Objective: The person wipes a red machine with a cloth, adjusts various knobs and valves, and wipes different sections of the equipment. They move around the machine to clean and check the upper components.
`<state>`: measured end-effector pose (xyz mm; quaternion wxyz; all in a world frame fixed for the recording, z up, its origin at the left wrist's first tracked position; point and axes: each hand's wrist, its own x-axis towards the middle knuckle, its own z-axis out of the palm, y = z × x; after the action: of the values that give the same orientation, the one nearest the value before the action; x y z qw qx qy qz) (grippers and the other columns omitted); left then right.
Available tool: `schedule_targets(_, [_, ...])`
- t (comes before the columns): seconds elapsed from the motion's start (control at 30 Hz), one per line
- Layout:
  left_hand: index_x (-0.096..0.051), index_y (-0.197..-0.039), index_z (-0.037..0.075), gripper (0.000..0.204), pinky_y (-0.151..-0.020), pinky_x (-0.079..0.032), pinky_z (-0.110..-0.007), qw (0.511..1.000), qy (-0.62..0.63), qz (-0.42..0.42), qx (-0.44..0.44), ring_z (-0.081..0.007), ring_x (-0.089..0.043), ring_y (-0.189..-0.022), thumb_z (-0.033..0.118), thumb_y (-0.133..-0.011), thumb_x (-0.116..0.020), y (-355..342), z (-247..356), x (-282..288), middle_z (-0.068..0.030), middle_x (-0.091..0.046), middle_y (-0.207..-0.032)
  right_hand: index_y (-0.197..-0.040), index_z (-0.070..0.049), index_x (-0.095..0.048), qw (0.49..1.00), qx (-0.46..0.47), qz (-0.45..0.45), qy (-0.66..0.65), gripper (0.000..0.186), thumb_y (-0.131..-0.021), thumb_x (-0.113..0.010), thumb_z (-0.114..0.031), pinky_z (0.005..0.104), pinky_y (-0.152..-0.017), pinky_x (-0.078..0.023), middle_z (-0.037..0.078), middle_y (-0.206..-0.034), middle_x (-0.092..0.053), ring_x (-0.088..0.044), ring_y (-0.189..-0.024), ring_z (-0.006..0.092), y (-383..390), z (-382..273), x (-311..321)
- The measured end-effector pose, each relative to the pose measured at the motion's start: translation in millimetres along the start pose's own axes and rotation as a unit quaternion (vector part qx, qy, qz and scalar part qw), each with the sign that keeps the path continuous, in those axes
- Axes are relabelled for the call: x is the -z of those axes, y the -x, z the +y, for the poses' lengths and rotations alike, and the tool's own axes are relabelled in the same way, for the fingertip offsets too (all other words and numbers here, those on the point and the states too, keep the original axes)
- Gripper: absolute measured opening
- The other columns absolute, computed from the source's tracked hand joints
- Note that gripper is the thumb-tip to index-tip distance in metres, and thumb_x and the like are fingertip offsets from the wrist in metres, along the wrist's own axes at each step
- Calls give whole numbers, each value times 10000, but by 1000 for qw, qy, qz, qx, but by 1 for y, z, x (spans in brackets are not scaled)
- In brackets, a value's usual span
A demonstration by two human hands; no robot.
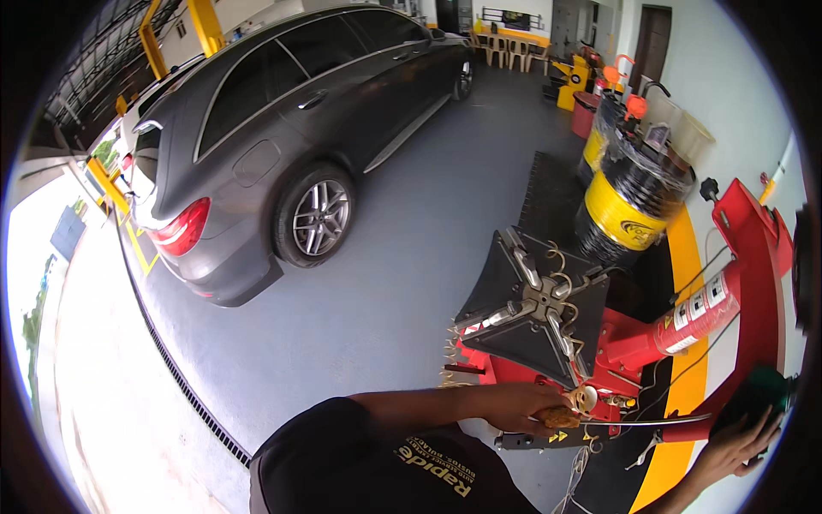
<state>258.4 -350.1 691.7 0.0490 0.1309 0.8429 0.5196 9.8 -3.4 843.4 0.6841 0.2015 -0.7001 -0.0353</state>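
My left hand (524, 409) reaches across the front of a red tyre changer (621, 338), fingers closed around a brownish-orange lump (561, 417) whose kind I cannot make out. Close by that hand is a small pale cup-like piece (585, 398). A long thin metal bar (651, 421) runs rightward from there. My right hand (738, 450) is at the far right, fingers spread against a dark green thing (758, 398) beside the red column; its shape is unclear. The square black turntable (539, 300) with metal clamps holds no wheel.
A dark grey car (282, 128) stands at the left on the grey floor. Black and yellow wrapped drums (629, 214) stand behind the machine. A red cylinder (702, 313) leans along its right side. Loose cables (578, 467) hang in front.
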Motion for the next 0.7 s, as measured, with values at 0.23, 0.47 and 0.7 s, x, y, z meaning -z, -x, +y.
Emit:
schedule_targets(0.23, [-495, -1445, 83, 623, -1050, -481, -444, 998, 6, -57, 7, -375, -605, -1254, 307, -924, -753, -36, -44, 40, -170, -620, -1322, -1435, -178, -600, 984, -23, -169, 54, 420, -1044, -550, -324, 566, -1224, 41, 36, -1612, -468, -363, -1529, 322, 19, -51, -2])
schedule_targets(0.47, [-538, -1386, 54, 581, -943, -514, -390, 988, 73, -110, -80, -326, -660, -1086, 392, -953, -728, -69, -86, 62, -167, -637, -1208, -1360, -172, -647, 950, 19, -149, 273, 375, -989, -599, -204, 506, -1200, -185, 44, -1545, -521, -413, -1494, 277, -55, -55, -12])
schedule_targets(0.7, [-532, -1349, 46, 541, -828, -525, -387, 975, 125, -157, -100, -301, -658, -964, 448, -1008, -655, -77, -125, 106, -152, -632, -1096, -1537, -66, -470, 865, 82, -368, 330, 585, -1025, -514, -345, 505, -1254, -206, 116, -1656, -379, -324, -1552, 273, 15, -95, -1])
